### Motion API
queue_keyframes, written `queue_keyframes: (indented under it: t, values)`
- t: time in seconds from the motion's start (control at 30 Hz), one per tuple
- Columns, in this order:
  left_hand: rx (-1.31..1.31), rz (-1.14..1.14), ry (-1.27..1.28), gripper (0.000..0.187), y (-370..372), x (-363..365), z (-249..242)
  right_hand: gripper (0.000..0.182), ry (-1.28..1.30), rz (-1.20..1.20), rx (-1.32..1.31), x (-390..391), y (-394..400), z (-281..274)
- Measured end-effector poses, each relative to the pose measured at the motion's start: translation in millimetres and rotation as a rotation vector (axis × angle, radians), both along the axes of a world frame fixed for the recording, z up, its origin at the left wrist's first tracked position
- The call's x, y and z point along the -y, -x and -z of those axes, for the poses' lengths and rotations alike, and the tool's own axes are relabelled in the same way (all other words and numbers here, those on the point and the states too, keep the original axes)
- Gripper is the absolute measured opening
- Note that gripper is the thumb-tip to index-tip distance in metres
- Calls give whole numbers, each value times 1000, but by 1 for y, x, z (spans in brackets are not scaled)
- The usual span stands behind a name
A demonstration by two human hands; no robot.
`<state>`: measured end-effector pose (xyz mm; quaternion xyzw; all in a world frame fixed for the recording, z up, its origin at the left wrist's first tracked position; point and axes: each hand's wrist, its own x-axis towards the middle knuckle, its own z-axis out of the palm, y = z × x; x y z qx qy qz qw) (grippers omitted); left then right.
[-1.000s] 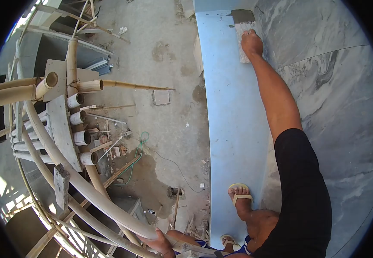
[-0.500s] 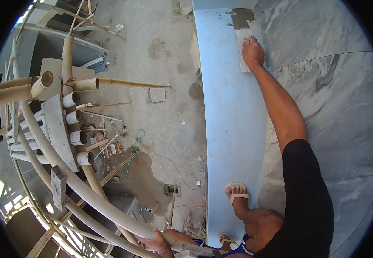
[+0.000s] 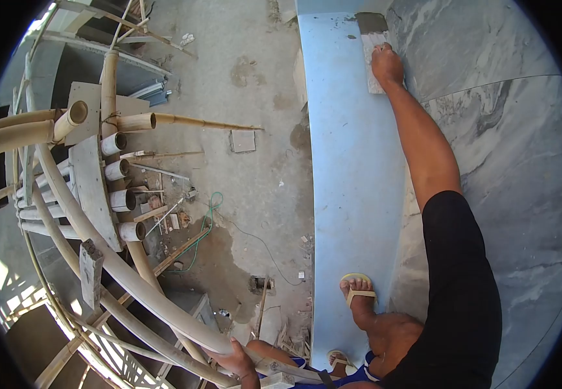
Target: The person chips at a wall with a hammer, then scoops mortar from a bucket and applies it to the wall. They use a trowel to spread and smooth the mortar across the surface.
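My right hand (image 3: pixel 388 65) is closed around the grip of a flat, pale plastering trowel (image 3: pixel 370 74). The trowel lies against the light blue ledge (image 3: pixel 355 175), close to the grey marbled wall slabs (image 3: pixel 488 123). Just past its far end is a patch of wet grey mortar (image 3: pixel 373 23), with small dark specks beside it. At the bottom, my left hand (image 3: pixel 234 360) grips a thick bamboo pole (image 3: pixel 164 311); some of its fingers are hidden. The trowel's handle is mostly covered by my right hand.
My sandalled foot (image 3: pixel 358 292) rests on the ledge, which drops off on its left to a concrete floor (image 3: pixel 264 188) far below. Bamboo scaffolding (image 3: pixel 109 91) with a plank (image 3: pixel 93 194) fills the left side. A green hose (image 3: pixel 213 207) and debris lie below.
My right hand and the trowel have slid a little farther away along the ledge, and less mortar shows beyond the trowel. The view has shifted slightly. My left hand stays on the pole.
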<state>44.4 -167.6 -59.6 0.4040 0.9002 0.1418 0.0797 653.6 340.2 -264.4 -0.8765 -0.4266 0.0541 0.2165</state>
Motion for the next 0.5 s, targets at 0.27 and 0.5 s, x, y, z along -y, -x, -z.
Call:
queue_keyframes:
  t: [0.27,0.5]
  values:
    - [126,-20,-64,95,9,5,1,34,2,23,-8,4,31,2]
    - [54,-20,-20,94,-5,-6,-7,40,-63,69,46,47,21,10]
